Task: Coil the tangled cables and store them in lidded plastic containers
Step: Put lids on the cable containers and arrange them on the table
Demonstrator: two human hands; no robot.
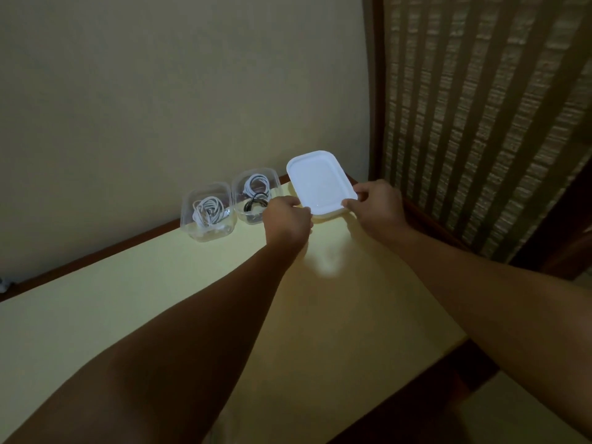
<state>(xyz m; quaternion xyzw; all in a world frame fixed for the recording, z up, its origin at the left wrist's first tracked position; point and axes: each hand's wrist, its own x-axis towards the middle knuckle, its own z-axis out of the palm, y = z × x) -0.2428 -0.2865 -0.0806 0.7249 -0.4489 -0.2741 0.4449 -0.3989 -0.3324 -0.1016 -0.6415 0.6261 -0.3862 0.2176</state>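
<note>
At the back of the pale yellow table (160, 299) stand three plastic containers against the wall. The left clear container (208, 216) holds a coiled white cable. The middle clear container (254, 193) holds a white coil and a black coil. The right container carries a white lid (320, 182). My left hand (288, 219) grips the lid's near left corner. My right hand (376, 206) pinches its near right corner. The body of the right container is mostly hidden under the lid and my hands.
A beige wall (176, 91) backs the table. A woven panel with dark wooden slats (480, 123) stands at the right, close to the lidded container. The table's dark wooden edge (448, 389) runs diagonally at the lower right.
</note>
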